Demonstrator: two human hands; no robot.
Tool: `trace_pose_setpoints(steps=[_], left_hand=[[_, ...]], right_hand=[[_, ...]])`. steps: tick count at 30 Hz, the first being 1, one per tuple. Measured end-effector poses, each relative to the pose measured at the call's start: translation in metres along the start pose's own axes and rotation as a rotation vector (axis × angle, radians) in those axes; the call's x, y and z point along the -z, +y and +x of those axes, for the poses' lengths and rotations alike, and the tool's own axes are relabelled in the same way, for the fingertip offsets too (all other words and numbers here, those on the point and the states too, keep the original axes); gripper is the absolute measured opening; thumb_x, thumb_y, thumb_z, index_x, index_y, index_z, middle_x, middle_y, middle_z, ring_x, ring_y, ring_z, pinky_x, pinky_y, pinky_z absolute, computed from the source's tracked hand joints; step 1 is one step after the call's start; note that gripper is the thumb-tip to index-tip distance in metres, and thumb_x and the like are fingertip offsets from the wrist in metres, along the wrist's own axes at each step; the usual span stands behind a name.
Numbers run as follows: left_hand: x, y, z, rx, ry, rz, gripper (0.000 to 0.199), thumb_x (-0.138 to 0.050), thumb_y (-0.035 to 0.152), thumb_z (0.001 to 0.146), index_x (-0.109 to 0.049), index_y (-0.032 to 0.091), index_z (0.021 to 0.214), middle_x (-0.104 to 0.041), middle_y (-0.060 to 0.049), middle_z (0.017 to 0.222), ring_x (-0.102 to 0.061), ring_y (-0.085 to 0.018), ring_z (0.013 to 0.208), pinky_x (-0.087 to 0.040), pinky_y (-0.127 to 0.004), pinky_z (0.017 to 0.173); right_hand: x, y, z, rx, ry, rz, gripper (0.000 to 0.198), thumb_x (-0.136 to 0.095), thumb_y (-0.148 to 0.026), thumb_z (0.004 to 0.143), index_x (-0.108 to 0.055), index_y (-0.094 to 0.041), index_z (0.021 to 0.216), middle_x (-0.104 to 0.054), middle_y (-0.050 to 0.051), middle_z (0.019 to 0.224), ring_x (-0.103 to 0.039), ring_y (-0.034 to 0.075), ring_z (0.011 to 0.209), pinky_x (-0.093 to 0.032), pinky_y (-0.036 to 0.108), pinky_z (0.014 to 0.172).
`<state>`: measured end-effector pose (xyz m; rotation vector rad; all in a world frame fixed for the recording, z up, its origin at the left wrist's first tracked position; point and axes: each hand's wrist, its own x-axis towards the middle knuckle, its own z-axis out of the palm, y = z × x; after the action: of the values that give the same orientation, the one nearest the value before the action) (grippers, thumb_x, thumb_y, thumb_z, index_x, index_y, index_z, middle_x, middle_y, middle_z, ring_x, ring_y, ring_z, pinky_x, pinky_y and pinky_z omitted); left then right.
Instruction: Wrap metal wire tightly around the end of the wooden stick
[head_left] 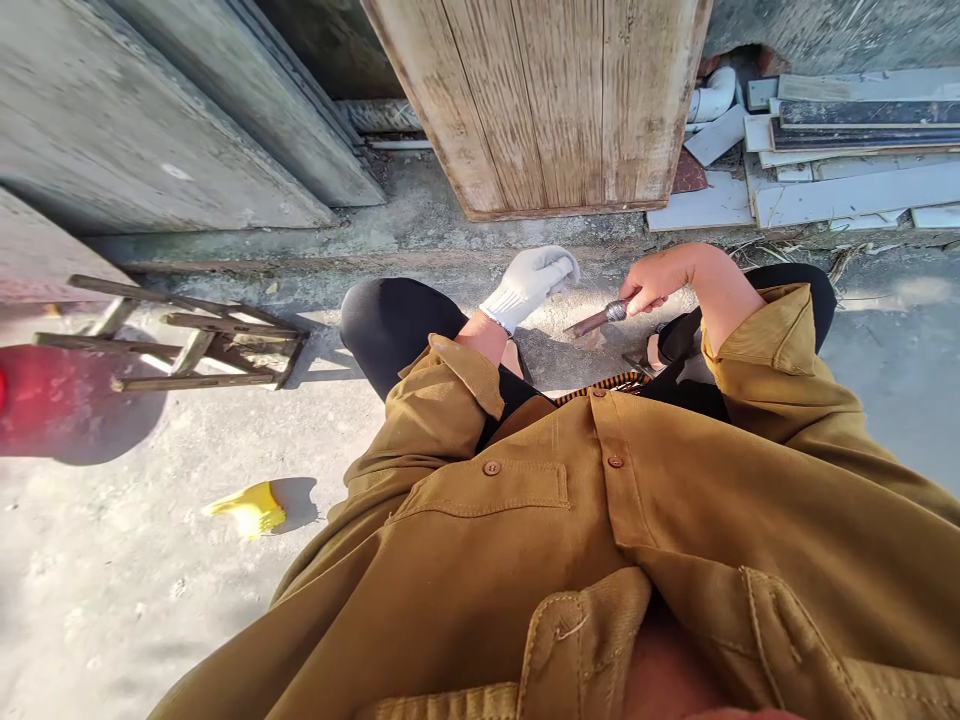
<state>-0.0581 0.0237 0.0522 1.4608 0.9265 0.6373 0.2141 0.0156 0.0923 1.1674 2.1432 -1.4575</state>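
Note:
My left hand [534, 283], in a white knit glove, is held out between my knees with its fingers curled closed. Whatever lies in those fingers, if anything, is hidden. Bare and closed, my right hand [651, 280] grips a short tool [591, 321] by its dark, ridged handle. The tool's flat brownish end points left and down, below the gloved hand and apart from it. Its exact kind is not clear. Below the hands are my sandalled feet and part of a black-and-orange striped woven edge [611, 382].
A wooden panel [555, 110] leans ahead, with stacked boards [862, 140] at its right. Grey slabs [187, 120] stand at the left. A small wooden stool [202, 340] lies on its side near a red object [67, 400]. Something yellow [251, 510] rests on the concrete.

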Motion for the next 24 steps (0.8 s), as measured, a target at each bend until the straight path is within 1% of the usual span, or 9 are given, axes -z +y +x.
trace_pose_setpoints(steps=[2, 5, 8, 11, 14, 16, 18, 21, 24], left_hand=[[-0.001, 0.000, 0.002, -0.004, 0.086, 0.018, 0.025, -0.063, 0.014, 0.104, -0.071, 0.016, 0.081, -0.058, 0.002, 0.064, -0.050, -0.009, 0.057, -0.043, -0.024, 0.062], [-0.005, -0.004, 0.007, 0.002, 0.037, 0.020, 0.023, -0.062, 0.011, 0.104, -0.072, 0.016, 0.084, -0.065, 0.000, 0.070, -0.058, -0.010, 0.062, -0.048, -0.023, 0.067], [-0.009, -0.013, 0.012, 0.040, -0.091, 0.019, 0.025, -0.059, 0.006, 0.102, -0.074, 0.015, 0.084, -0.068, -0.002, 0.070, -0.062, -0.010, 0.064, -0.049, -0.022, 0.067], [-0.010, -0.017, 0.011, 0.064, -0.210, 0.021, 0.024, -0.060, 0.010, 0.103, -0.076, 0.016, 0.085, -0.064, 0.000, 0.063, -0.057, -0.010, 0.058, -0.043, -0.021, 0.059], [-0.010, -0.011, 0.005, 0.058, -0.333, -0.020, 0.019, -0.070, 0.023, 0.104, -0.077, 0.016, 0.087, -0.059, 0.001, 0.058, -0.049, -0.010, 0.052, -0.037, -0.022, 0.054], [-0.008, -0.003, 0.000, 0.056, -0.365, -0.054, 0.022, -0.076, 0.032, 0.102, -0.078, 0.016, 0.087, -0.056, 0.002, 0.056, -0.046, -0.010, 0.050, -0.033, -0.023, 0.052], [-0.005, 0.003, -0.003, 0.046, -0.334, -0.066, 0.024, -0.078, 0.035, 0.101, -0.078, 0.015, 0.087, -0.053, 0.002, 0.055, -0.045, -0.010, 0.050, -0.030, -0.024, 0.051], [-0.001, 0.005, -0.005, 0.019, -0.211, -0.056, 0.023, -0.075, 0.030, 0.101, -0.077, 0.016, 0.083, -0.051, 0.003, 0.055, -0.042, -0.010, 0.051, -0.028, -0.025, 0.053], [0.002, 0.002, -0.004, -0.017, -0.088, -0.043, 0.023, -0.068, 0.025, 0.102, -0.075, 0.017, 0.082, -0.053, 0.002, 0.059, -0.041, -0.010, 0.053, -0.030, -0.026, 0.055]], right_hand=[[0.004, -0.011, -0.014, 0.156, -0.013, 0.097, 0.025, -0.072, -0.013, 0.102, -0.069, -0.016, 0.077, -0.060, -0.004, 0.066, -0.049, 0.008, 0.063, -0.038, 0.025, 0.065], [0.009, -0.018, -0.031, 0.368, 0.419, 0.449, 0.038, -0.082, -0.047, 0.099, -0.066, -0.021, 0.078, -0.058, -0.002, 0.068, -0.045, 0.012, 0.062, -0.036, 0.027, 0.058], [0.010, -0.016, -0.032, 0.404, 0.744, 0.643, 0.057, -0.089, -0.074, 0.089, -0.063, -0.024, 0.080, -0.057, 0.000, 0.071, -0.044, 0.014, 0.061, -0.033, 0.028, 0.054], [0.011, -0.009, -0.019, 0.294, 0.937, 0.736, 0.053, -0.086, -0.066, 0.097, -0.058, -0.025, 0.080, -0.058, 0.001, 0.074, -0.046, 0.014, 0.063, -0.039, 0.029, 0.058], [0.013, -0.001, -0.006, -0.048, 1.036, 0.573, 0.040, -0.073, -0.035, 0.109, -0.055, -0.024, 0.075, -0.057, 0.002, 0.071, -0.047, 0.015, 0.066, -0.042, 0.032, 0.066], [0.014, 0.000, -0.003, -0.244, 1.014, 0.312, 0.037, -0.071, -0.024, 0.108, -0.055, -0.024, 0.074, -0.056, 0.003, 0.069, -0.051, 0.018, 0.073, -0.043, 0.034, 0.073], [0.014, -0.003, -0.003, -0.354, 0.887, 0.035, 0.036, -0.074, -0.023, 0.105, -0.056, -0.023, 0.074, -0.055, 0.004, 0.069, -0.055, 0.021, 0.079, -0.043, 0.036, 0.077], [0.011, -0.012, -0.006, -0.417, 0.493, -0.150, 0.029, -0.078, -0.023, 0.103, -0.067, -0.020, 0.077, -0.058, 0.002, 0.067, -0.055, 0.019, 0.071, -0.039, 0.035, 0.073], [0.005, -0.020, -0.008, -0.329, 0.093, -0.117, 0.022, -0.079, -0.012, 0.101, -0.075, -0.016, 0.080, -0.059, -0.002, 0.061, -0.048, 0.012, 0.060, -0.036, 0.031, 0.069]])
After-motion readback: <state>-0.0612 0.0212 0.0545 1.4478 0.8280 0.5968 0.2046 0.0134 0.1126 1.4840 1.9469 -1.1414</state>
